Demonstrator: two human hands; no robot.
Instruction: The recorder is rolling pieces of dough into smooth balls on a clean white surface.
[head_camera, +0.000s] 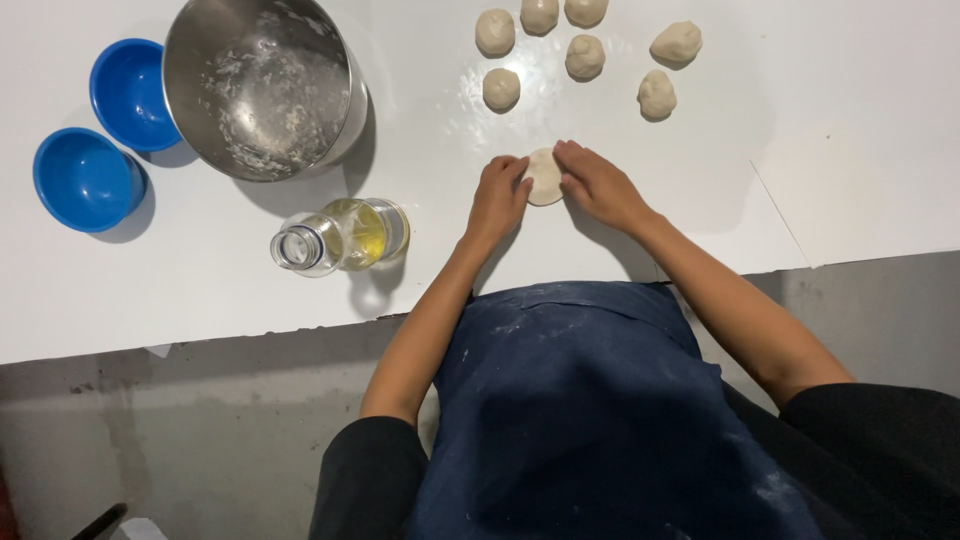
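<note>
A flattened pale dough piece (545, 178) lies on the white table (200, 280) in front of me. My left hand (498, 196) presses on its left edge, fingers together. My right hand (596, 183) lies over its right edge, fingers flat. Several round dough balls sit beyond it, among them one (501, 88) just behind my hands and another (656, 95) further right.
A large steel mixing bowl (262, 85) with dough residue stands at the back left. Two blue bowls (85, 180) (132, 92) sit at the far left. An uncapped glass bottle of yellow oil (342, 235) stands left of my hands. I wear a dark apron (590, 410).
</note>
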